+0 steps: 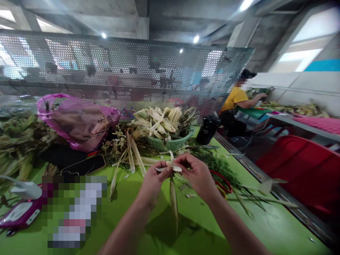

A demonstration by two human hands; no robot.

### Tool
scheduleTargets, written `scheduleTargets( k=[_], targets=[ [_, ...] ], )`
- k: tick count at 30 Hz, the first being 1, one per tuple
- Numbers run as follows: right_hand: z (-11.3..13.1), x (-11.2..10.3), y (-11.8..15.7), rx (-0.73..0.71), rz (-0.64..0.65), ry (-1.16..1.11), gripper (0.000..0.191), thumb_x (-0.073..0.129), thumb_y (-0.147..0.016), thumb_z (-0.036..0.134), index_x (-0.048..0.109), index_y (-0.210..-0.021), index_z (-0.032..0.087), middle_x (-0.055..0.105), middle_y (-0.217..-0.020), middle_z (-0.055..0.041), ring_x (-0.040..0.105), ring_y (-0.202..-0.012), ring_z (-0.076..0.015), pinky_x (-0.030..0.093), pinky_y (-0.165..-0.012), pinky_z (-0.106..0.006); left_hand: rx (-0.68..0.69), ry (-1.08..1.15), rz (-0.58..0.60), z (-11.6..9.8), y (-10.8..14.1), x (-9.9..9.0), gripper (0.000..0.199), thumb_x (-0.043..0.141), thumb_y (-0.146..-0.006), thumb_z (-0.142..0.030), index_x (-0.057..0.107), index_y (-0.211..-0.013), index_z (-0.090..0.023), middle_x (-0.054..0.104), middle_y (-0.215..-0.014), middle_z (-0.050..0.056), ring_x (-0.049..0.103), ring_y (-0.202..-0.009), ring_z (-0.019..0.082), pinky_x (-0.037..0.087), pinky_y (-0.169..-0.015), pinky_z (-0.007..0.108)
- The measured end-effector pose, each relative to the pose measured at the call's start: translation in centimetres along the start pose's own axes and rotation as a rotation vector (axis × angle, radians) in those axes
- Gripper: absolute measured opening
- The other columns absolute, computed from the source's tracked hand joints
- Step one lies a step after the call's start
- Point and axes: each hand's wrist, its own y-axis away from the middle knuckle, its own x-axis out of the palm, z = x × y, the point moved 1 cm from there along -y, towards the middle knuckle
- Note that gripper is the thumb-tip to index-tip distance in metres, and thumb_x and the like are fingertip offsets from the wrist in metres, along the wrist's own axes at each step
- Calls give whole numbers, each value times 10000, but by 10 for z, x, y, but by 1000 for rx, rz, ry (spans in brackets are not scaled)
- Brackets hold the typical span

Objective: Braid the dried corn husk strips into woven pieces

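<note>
Over the green table (124,219), my left hand (154,179) pinches a pale husk piece (175,169) with crossed strips. From the other side my right hand (195,173) grips the same piece, its fingers bent close to the left fingertips. One short strip points up, and a long pale leaf (173,203) hangs down below the hands. Behind them stands a green basket (168,144) heaped with dry husks (162,122). Loose husk strips (134,152) lie in front of the basket, to its left.
A pink bag (79,124), a phone (85,165) and a purple power strip (22,212) are left. Right are red-handled scissors (223,180), green stems (220,163), a black container (207,130) and a red chair (302,173). A person in yellow (235,97) sits beyond.
</note>
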Motion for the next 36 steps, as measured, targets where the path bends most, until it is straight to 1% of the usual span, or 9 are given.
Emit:
scheduleTargets(
  k=[3,7,15,19,25,30,32,34,36],
  targets=[
    [-3,1,1,-44,9,51,77,613,-782,273,629,-796,200,637,-741,-11,558,-690,-162,431,-647,-258,8,8,-46,4,-1,1,301,777,-635,-356,646,-801,-142,606,-767,19,517,-713,104,403,-742,234],
    [-4,1,1,-73,25,106,66,591,-790,234,640,-824,207,652,-768,-12,577,-711,-171,438,-668,-262,53,-33,-95,6,1,1,297,753,-653,-390,630,-784,-153,574,-740,8,497,-700,108,392,-709,225],
    [3,2,5,-203,59,188,67,594,-830,270,637,-842,219,627,-816,-39,576,-741,-189,451,-689,-290,122,-172,-138,1,2,2,222,670,-739,-373,597,-763,-165,544,-733,2,474,-707,115,368,-684,213],
    [1,4,6,-234,-25,194,119,597,-836,327,650,-819,222,629,-829,-61,587,-776,-213,464,-710,-314,128,-189,-116,0,2,2,195,660,-742,-352,600,-767,-168,561,-740,8,487,-707,122,374,-686,216],
    [-2,4,7,-129,-107,100,135,601,-831,343,655,-871,226,671,-858,-45,603,-768,-205,471,-727,-315,162,-295,-30,-1,2,1,183,634,-766,-357,604,-783,-177,567,-727,8,470,-675,123,359,-655,225],
    [1,-1,5,-140,-92,86,91,630,-808,304,665,-820,221,646,-811,-37,587,-771,-197,455,-725,-308,229,-421,36,-2,1,0,164,631,-770,-337,617,-791,-174,557,-730,15,462,-696,133,347,-654,238],
    [0,-1,4,-111,-62,41,95,638,-798,304,664,-822,216,631,-791,-33,578,-750,-190,456,-708,-304,236,-410,46,-2,1,0,158,633,-767,-328,610,-778,-173,543,-721,11,453,-693,130,344,-656,237],
    [-3,1,3,-50,-38,-47,137,648,-787,315,645,-877,212,614,-782,-27,565,-723,-177,460,-678,-293,193,-343,42,-2,1,0,157,652,-745,-321,596,-759,-175,521,-697,-3,438,-666,120,336,-638,233],
    [-7,2,3,8,-53,-146,209,677,-761,331,604,-913,207,591,-778,-16,546,-693,-159,457,-640,-275,140,-270,8,-2,2,0,159,673,-714,-308,585,-733,-177,509,-675,-14,430,-645,113,330,-627,230]
  ],
)
